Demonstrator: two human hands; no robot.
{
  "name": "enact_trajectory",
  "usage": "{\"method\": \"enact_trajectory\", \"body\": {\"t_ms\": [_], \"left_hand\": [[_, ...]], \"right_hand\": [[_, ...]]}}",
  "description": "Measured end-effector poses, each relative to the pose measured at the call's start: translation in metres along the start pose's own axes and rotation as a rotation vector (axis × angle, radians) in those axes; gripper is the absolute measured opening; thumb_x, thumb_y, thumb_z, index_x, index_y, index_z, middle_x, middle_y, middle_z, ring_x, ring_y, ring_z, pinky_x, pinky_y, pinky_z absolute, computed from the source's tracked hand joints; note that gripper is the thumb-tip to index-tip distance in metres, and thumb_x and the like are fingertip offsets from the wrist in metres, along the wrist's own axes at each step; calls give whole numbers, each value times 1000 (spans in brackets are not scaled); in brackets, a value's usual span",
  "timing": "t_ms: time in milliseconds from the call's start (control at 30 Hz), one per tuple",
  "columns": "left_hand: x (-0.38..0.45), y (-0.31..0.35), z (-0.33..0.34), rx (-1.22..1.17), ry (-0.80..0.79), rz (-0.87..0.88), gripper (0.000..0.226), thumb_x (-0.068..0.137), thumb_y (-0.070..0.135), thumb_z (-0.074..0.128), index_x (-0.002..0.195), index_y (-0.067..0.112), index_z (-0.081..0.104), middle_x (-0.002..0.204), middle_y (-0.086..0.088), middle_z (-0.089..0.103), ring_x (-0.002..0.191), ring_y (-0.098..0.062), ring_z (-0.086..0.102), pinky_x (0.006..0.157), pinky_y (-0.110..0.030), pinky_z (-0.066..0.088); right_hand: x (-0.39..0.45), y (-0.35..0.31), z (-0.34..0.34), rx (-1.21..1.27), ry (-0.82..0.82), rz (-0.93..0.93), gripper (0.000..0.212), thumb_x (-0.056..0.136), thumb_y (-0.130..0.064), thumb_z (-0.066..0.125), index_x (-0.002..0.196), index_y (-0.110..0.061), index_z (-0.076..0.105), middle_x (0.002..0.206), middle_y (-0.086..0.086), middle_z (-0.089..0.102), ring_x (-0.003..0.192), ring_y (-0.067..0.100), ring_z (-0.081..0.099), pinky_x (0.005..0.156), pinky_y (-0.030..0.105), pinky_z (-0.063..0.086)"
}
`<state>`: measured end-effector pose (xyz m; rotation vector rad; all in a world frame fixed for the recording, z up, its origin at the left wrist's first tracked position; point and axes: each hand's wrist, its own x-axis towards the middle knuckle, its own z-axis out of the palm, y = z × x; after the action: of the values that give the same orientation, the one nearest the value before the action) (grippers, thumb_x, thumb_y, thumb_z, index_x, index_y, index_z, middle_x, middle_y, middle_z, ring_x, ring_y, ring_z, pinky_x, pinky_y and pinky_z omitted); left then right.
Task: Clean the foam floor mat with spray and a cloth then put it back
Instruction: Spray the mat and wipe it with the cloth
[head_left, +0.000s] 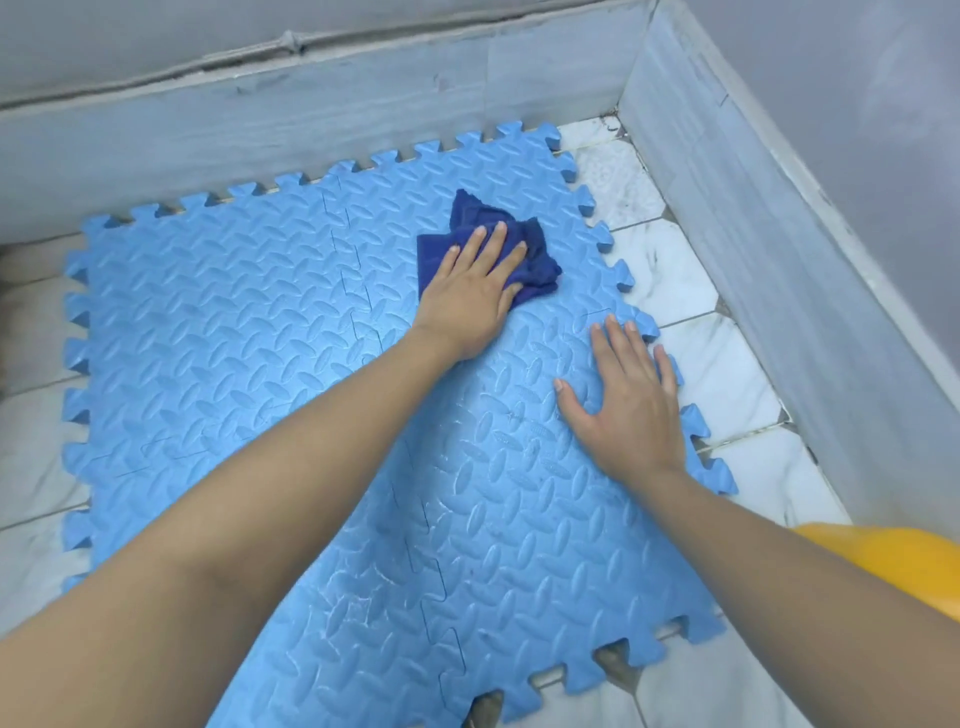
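— While the left hand (470, 296) lies flat on the dark blue cloth (530, 260), where is the mat itself?

— The blue foam floor mat (249, 332) is spread on the white tiled floor (727, 374), in the corner where two grey skirting boards (311, 119) meet. It is made of interlocking pieces; the toothed seams run across its embossed surface, and its toothed far edge lies just beside the far board. A strip of bare tile shows between its right edge and the right-hand wall.

— And the cloth?

— Crumpled on the far right part of the mat, under the left palm. The fingers (498, 236) are straight and slightly spread, pressing down on it rather than curling round it — part of the cloth sticks out beyond the fingertips and to the right.

— What about the other hand?

— The right hand (623, 400) rests palm down on the mat near its right edge, well apart from the cloth. Its fingers are straight and fanned apart, holding nothing; the outer ones reach the toothed border.

— Anything else in view?

— A rounded yellow object (893, 561) at the lower right, beside the right forearm — I cannot tell what it is. The mat near the middle shows pale streaks
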<state>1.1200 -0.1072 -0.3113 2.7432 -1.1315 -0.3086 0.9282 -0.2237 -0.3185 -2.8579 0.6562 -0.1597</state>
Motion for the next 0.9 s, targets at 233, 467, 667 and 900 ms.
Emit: {"method": "enact_trajectory", "body": {"t_ms": [233, 467, 667, 900], "left_hand": [[-194, -51, 16, -53, -4, -96, 60, 98, 50, 9, 152, 26, 17, 161, 4, 6, 148, -18, 0, 118, -45, 15], [-178, -37, 15, 64, 19, -142, 61, 97, 46, 20, 150, 16, 27, 156, -13, 24, 142, -36, 26, 110, -54, 25], [-31, -9, 8, -45, 98, -280, 56, 101, 40, 27, 153, 22, 15, 161, -9, 4, 148, -32, 3, 118, -51, 6], [-126, 62, 27, 33, -84, 390, 58, 98, 45, 18, 152, 25, 18, 161, -2, 6, 148, -23, 8, 118, -45, 11]], "right_hand": [[-5, -4, -5, -16, -8, 121, 82, 86, -55, 29, 150, -6, 35, 160, 5, 29, 150, 21, 20, 120, 59, 6], [1, 7, -25, 171, -168, 110, 79, 86, -40, 51, 155, -12, 23, 165, 4, 11, 153, 18, 4, 121, 53, -4], [-111, 30, -24, 14, -32, 289, 76, 96, -54, 23, 156, -8, 18, 164, 8, 15, 152, 20, 11, 123, 45, 9], [-121, 38, -16, -31, 6, 309, 61, 93, -23, 26, 150, -3, 34, 159, 11, 30, 149, 23, 24, 122, 48, 14]]}}
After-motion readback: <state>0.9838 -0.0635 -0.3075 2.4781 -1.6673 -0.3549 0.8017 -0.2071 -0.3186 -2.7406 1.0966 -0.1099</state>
